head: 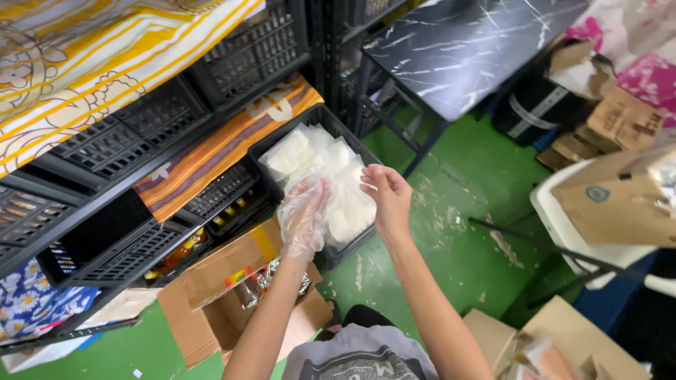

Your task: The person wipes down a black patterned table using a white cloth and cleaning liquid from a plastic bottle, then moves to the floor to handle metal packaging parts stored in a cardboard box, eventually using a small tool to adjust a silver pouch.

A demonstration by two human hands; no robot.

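Observation:
My left hand [304, 214] wears a loose clear plastic glove. My right hand [386, 198] is bare and pinches the glove's edge near the left fingertips. Both hands hover over a black plastic crate [276, 146] on the floor. The crate is filled with clear bags of white blocks [331, 183].
Black crates [134, 134] on shelves fill the left, under striped yellow and orange cloths [84, 63]. An open cardboard box [232, 281] lies by my left arm. A dark marble-look table [465, 49] stands ahead, more cardboard boxes [620, 190] to the right, over a green floor [465, 232].

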